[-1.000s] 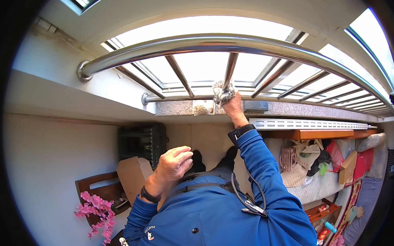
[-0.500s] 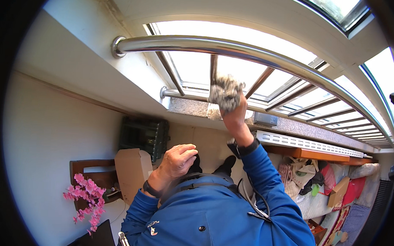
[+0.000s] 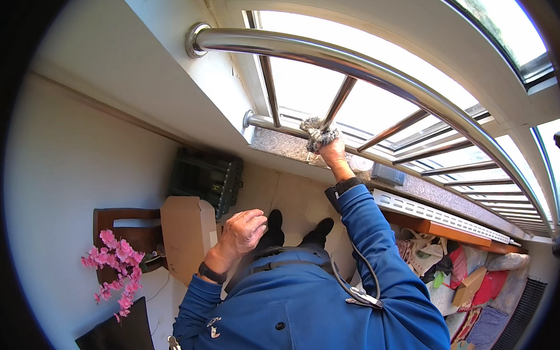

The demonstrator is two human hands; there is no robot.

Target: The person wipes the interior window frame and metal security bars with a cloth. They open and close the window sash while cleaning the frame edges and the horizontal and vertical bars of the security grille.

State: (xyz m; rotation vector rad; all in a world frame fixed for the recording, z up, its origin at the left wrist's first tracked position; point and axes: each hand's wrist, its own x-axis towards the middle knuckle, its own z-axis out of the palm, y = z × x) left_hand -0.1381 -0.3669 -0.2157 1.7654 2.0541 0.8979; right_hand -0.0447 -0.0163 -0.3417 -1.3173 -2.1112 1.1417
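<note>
Two hands are held well apart in front of a blue jacket (image 3: 281,304). The right hand (image 3: 334,151) is stretched far forward, its forearm slanted away from the body and slightly leftward, with the back of the hand turned up and the elbow only a little bent. By its fingers a grey-and-white shaggy cloth (image 3: 318,137) is gripped in a bunch; the cloth is pressed against the lower part of an upright metal bar (image 3: 341,102), and shows on both sides of it. How far the fingertips are wrapped around the bar cannot be told, as they are hidden.

The left hand (image 3: 243,231) is raised before the waist on a bent arm, its back turned up and its fingers loosely curled; whether they are closed against the palm cannot be seen.

Beyond the right fingers, a thick handrail (image 3: 284,44) is curved across the window. Just below them a speckled sill (image 3: 272,141) is passed over, and on it a grey box (image 3: 388,174) is set to their right. To the left of the left fingers a cardboard box (image 3: 185,236) is placed, with pink flowers (image 3: 116,262) farther left.
</note>
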